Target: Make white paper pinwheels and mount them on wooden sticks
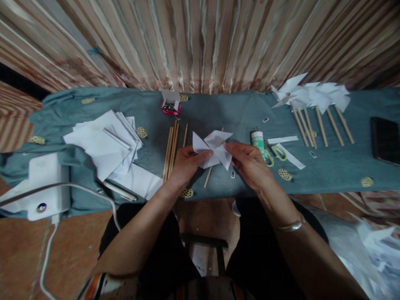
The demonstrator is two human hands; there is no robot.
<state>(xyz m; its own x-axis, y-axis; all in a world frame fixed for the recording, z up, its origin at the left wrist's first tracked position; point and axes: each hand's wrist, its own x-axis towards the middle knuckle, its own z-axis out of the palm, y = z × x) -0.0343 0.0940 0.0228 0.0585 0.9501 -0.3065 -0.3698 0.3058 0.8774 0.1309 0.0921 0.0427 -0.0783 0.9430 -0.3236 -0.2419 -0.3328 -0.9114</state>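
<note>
A white paper pinwheel is held between my two hands over the middle of the table. My left hand grips its left side, the thumb lying toward the centre. On the right side, my right hand pinches a blade between thumb and fingers. Beneath the pinwheel lies a wooden stick, partly hidden by the paper. Several more wooden sticks lie side by side just left of my left hand. Right of my right hand are a glue bottle and green-handled scissors.
White paper sheets are piled at left, near a white power adapter with cables. A red box of small metal pieces stands at the back. Several finished pinwheels on sticks lie at right, beside a dark phone-like device. Paper strips lie by the scissors.
</note>
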